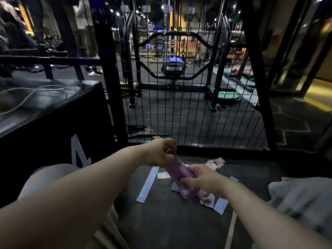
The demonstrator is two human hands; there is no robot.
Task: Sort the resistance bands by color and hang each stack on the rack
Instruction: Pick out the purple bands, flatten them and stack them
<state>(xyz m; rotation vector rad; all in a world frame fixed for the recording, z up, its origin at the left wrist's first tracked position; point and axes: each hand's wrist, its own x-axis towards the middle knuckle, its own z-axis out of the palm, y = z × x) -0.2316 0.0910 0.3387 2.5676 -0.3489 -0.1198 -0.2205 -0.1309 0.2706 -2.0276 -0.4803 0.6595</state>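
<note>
— How far along are you?
— Barely starting; my left hand (159,153) and right hand (201,180) are each pinching one purple band (179,171) above the floor (170,221); blue bands (148,184) and pink bands (216,162) are lying mixed beneath; nothing is hanging on the wire grid (197,114) yet.

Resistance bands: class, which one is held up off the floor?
The purple band, gripped by the left hand and right hand; the light blue bands and pink bands lie on the floor.
</note>
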